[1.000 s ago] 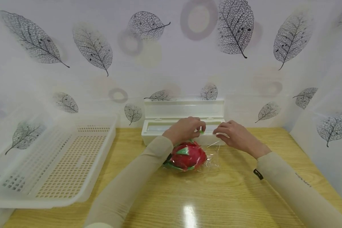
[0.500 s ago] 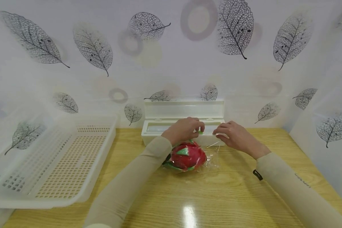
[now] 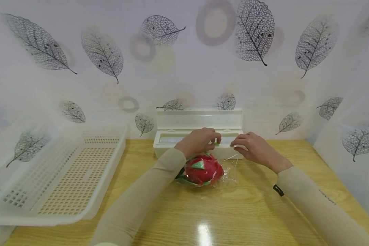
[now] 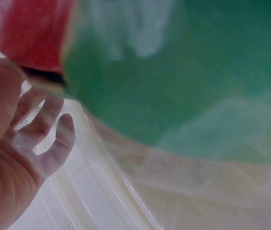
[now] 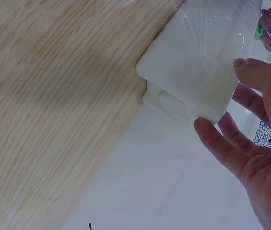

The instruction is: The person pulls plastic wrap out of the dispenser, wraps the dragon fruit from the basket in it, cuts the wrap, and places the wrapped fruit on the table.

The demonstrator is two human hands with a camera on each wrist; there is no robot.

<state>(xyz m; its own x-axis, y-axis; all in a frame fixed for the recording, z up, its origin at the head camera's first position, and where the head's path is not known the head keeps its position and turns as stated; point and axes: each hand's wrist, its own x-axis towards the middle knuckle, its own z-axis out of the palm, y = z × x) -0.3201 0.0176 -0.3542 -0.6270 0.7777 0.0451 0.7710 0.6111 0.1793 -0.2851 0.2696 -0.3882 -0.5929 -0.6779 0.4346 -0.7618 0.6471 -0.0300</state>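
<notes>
A red dragon fruit (image 3: 203, 169) with green scales lies on a sheet of clear cling film (image 3: 230, 172) on the wooden table. Right behind it stands a white cling film dispenser (image 3: 169, 138) with its lid up. My left hand (image 3: 216, 141) reaches over the fruit and pinches a small green slider (image 3: 216, 144) on the dispenser's front edge. My right hand (image 3: 237, 145) sits at the dispenser's right end. In the right wrist view its thumb (image 5: 245, 67) holds the film (image 5: 221, 28) against the dispenser (image 5: 183, 81). The left wrist view is filled by the blurred fruit (image 4: 173, 72).
A large white perforated basket (image 3: 80, 171) stands tilted at the left of the table (image 3: 233, 212). Leaf-patterned walls close in the back and the right side. Bare wood lies in front of the fruit and to its right.
</notes>
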